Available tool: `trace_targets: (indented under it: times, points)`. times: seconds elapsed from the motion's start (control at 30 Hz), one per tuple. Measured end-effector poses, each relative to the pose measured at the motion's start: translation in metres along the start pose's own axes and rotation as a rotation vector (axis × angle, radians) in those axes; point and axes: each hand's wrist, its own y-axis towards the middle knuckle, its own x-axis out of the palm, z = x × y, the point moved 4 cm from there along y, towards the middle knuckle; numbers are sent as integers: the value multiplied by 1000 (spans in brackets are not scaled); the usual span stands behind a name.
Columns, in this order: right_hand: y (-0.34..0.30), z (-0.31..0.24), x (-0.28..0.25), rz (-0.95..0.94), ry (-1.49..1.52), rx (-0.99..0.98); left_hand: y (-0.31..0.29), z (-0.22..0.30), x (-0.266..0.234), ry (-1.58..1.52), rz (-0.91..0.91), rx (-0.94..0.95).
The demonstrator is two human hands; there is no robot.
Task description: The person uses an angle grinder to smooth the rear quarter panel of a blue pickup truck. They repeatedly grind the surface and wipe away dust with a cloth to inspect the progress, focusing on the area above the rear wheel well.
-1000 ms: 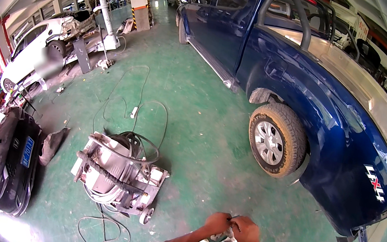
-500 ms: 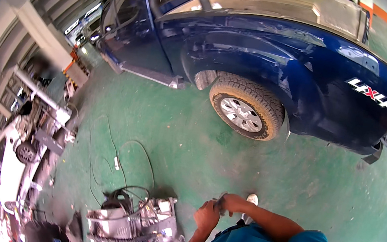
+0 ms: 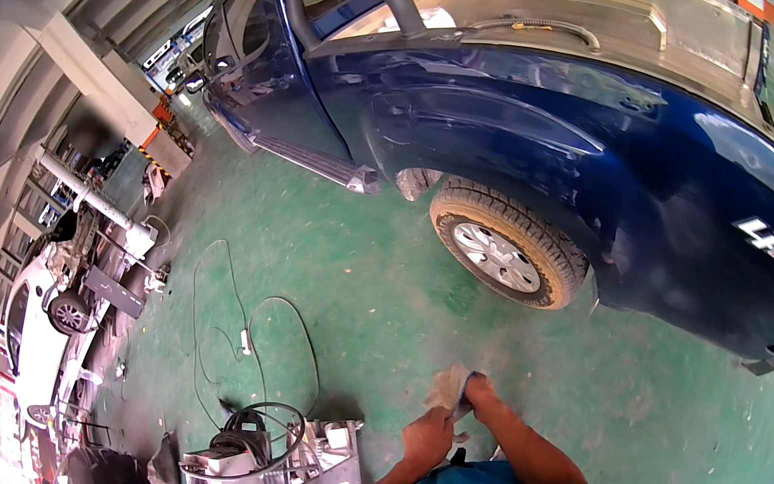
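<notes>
In front of my body, my left hand [image 3: 426, 438] is closed on the lower edge of a crumpled beige cloth [image 3: 447, 386]. The cloth has a grey-blue edge and may be a glove; its exact kind is not clear. My right hand [image 3: 480, 393] is just to the right and slightly farther off, bent down over that grey edge. Its fingers are partly hidden behind the cloth but look curled onto it. Both bare forearms come out of blue sleeves.
A dark blue pickup truck [image 3: 541, 165] spans the far side, its rear wheel [image 3: 507, 251] nearest me. At lower left stands a machine with coiled hose [image 3: 251, 464], and a thin cable [image 3: 258, 364] trails over the green floor. A white car [image 3: 41, 319] stands far left.
The beige cloth now stands out above my hands, where only a dark grey bit showed before. My right hand has turned downward, and the view has shifted slightly.
</notes>
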Motion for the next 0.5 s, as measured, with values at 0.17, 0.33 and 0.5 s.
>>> trace_targets:
  times: [0.17,0.33,0.5]
  points:
    - [-5,-82,65,-817,471,-185,35,0,-2,-6,-107,-37]
    - [54,-102,57,-624,241,-204,83,10,-47,-249,107,223]
    - [132,-85,102,-914,1191,807,121,-26,-70,-412,224,278]
